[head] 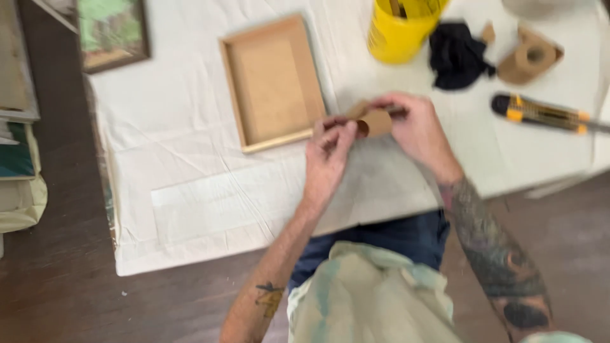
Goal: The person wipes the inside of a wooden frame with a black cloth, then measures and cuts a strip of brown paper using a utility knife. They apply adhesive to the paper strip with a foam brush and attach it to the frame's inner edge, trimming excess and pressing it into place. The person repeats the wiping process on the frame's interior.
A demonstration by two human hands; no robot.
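While left hand (327, 152) pinches brown paper strip (372, 121), right hand (413, 127) grips far end, keeping it taut above wooden frame (270, 82).

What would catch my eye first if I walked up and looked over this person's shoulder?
Probably the two hands at the centre: the left hand and right hand together hold a small piece of brown paper tape above the white cloth. Just left of them lies a shallow wooden frame, and a bright yellow bucket stands at the top edge.

Single head-worn view, looking steeply down, close over white-covered table (210, 203)
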